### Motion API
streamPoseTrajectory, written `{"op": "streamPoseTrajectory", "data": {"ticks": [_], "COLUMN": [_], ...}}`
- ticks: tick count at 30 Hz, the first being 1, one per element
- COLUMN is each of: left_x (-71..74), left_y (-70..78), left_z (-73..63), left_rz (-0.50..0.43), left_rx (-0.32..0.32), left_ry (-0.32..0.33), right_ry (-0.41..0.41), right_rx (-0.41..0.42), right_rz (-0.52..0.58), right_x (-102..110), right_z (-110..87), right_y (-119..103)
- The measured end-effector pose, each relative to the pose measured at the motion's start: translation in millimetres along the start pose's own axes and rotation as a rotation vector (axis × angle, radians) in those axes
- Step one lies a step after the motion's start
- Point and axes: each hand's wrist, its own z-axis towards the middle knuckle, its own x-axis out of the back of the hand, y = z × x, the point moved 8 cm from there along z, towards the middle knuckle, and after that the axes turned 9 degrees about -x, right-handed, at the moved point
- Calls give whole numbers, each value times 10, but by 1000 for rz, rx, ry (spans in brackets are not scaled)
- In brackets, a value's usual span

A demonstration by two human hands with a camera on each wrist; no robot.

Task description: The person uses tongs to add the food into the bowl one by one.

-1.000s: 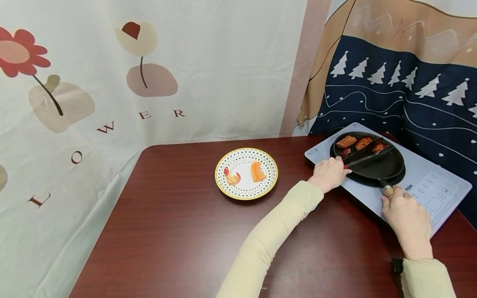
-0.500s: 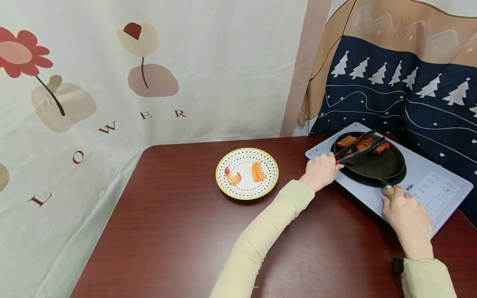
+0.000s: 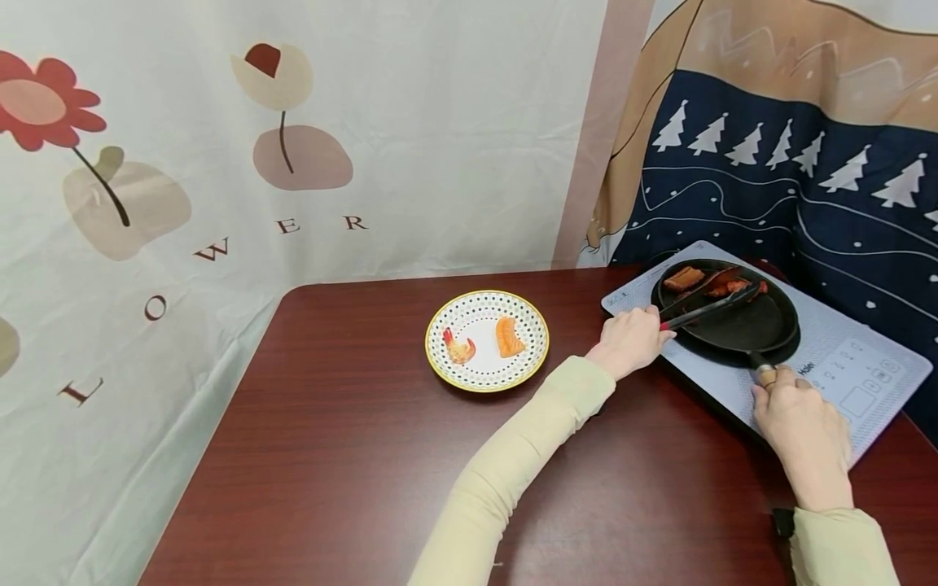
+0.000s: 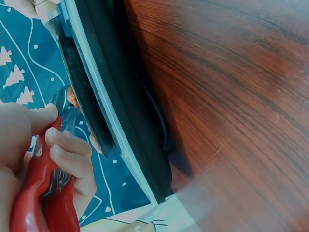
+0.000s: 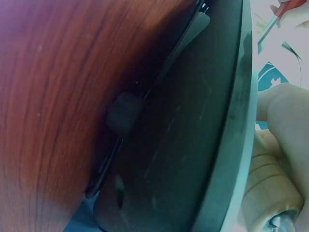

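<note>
left hand [image 3: 630, 338]: its grip is curled round the red handles of the tongs [image 3: 714, 308], as the left wrist view shows too; right hand [image 3: 802, 423]: grip wrapped round the wooden handle [image 3: 765, 376], which leaves the pan [image 3: 740, 330] at abt 5 o'clock. tongs come in from approx 9 o'clock, arms spread, w/ browned pcs [image 3: 725, 286] btwn or under them near 12; can't tell if the tips bite on any. another pc [image 3: 685, 279] sits at 10 o'clock. pan's on the cooktop [image 3: 828, 366]. plate [image 3: 485, 389] is well apart on the table [image 3: 352, 464], out toward 9 o'clock from the pan, w/ a shrimp [image 3: 460, 352] at its 8-9 & an orange pc [image 3: 509, 337] at its 3.

step in hand looks like working the pcs w/ tongs. to do it well: keep the pan's handle pinned at 5 so the pan doesn't swivel when pushed. get tips low, one each side of a single pc, then squeeze gently; pcs look bunched nr 12, so prob. easy to nip two. lift or turn w/ a small wrist roll, clear of the rim. keep left fingers outside the 9 o'clock edge, b/c pan may be hot.
</note>
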Motion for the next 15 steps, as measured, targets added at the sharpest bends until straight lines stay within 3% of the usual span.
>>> {"op": "streamPoseTrajectory", "data": {"ticks": [15], "left_x": [-34], "left_y": [28], "left_z": [-32], "left_rz": [23], "left_rx": [-10], "left_ry": [2], "right_ry": [14], "right_rx": [2], "right_rz": [-2], "right_x": [3], "right_z": [-16], "right_y": [-2]}}
